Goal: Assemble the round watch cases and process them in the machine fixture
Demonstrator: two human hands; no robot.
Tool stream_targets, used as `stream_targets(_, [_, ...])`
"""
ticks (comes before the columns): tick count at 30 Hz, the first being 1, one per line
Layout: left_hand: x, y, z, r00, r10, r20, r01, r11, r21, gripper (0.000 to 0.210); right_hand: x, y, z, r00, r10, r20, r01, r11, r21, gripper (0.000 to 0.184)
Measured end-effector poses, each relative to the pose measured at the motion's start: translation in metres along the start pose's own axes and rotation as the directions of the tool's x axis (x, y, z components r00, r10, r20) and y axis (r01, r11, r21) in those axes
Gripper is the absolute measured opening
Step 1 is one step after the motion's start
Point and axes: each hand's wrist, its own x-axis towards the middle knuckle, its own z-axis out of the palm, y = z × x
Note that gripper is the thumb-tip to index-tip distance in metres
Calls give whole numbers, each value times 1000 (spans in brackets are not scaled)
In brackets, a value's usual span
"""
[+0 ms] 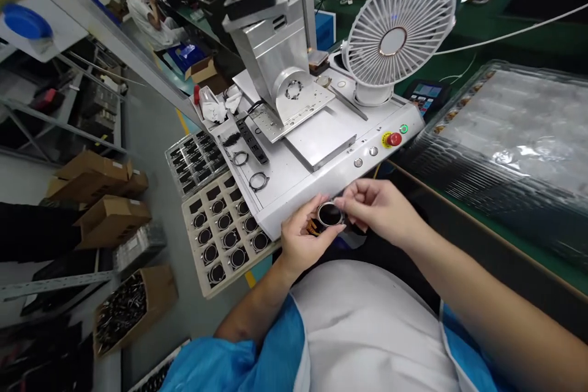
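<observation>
Starting at the left, a beige rectangular tray with dark, ring-edged round pieces in its pockets stands apart from both hands. Next, the left hand is partly closed, holding a round black-faced piece with a silver-coloured rim between forefinger at upper left and thumb along the lower edge. The piece lies between the hands, just on the near side of the white machine base with a sloping front panel, face up and tilted towards the wearer; being round, it shows no long axis. To its right, the right hand is curled, thumb and forefinger brought together at the right rim; whether anything is pinched there cannot be told. Both hands are equally near.
</observation>
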Motion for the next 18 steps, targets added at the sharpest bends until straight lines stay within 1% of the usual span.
stream_targets(1, [0, 0, 1, 1000, 4, 6, -4, 1000, 14, 73, -7, 4, 4, 999, 32, 18, -32, 999, 7, 46])
stream_targets(3, [-1, -1, 2, 1000, 7, 22, -7, 999, 33, 73, -14, 13, 8, 998, 60, 11, -60, 998, 22, 46])
stream_targets(6, [-3, -2, 4, 999, -7, 35, 6, 999, 45, 69, -13, 22, 8, 998, 61, -6, -61, 998, 19, 44])
stream_targets(10, [-4, -1, 4, 999, -18, 36, 16, 999, 50, 66, -11, 27, 3, 999, 39, 6, -39, 999, -3, 38])
stream_targets(13, [-4, 0, 5, 999, -18, 28, 16, 998, 55, 66, -10, 28, 2, 999, 47, 23, -47, 999, -5, 37])
stream_targets(14, [-4, 0, 5, 1000, -16, 24, 14, 998, 55, 66, -8, 29, 2, 999, 51, 17, -51, 999, -7, 37])
stream_targets(17, [-6, -2, 7, 1000, -18, 8, 18, 998, 56, 63, -5, 30, 5, 998, 34, -58, -33, 999, 7, 42])
stream_targets(18, [-7, -3, 8, 1000, -17, 10, 17, 999, 50, 62, -6, 30, 6, 997, 34, -63, -32, 999, 23, 44])
